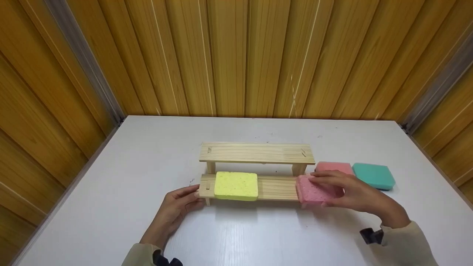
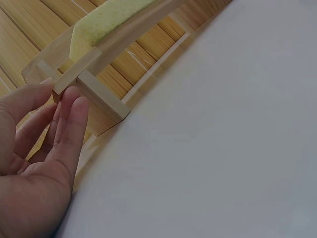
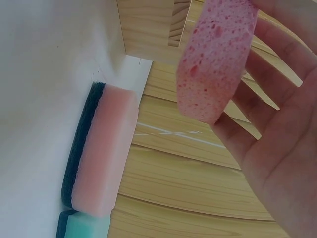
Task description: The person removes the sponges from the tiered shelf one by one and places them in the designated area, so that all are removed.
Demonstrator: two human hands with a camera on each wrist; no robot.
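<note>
A small two-tier wooden rack [image 1: 277, 188] stands on the white table. On its lower tier lies a yellow sponge [image 1: 235, 185], toward the left. My left hand [image 1: 181, 205] pinches the left end of that lower board between thumb and fingers, as the left wrist view also shows. At the board's right end my right hand [image 1: 351, 190] grips a porous pink sponge [image 3: 215, 59], thumb at the front and fingers over the back. This sponge overlaps the end of the lower tier in the head view.
Right of the rack lie a pink scouring sponge [image 3: 104, 148] with a dark green pad underneath and a teal scouring sponge [image 1: 374, 176] beside it. The rack's upper tier [image 1: 257, 152] rises behind the lower one. Wood-patterned panels [image 1: 229, 55] enclose the table's back and sides.
</note>
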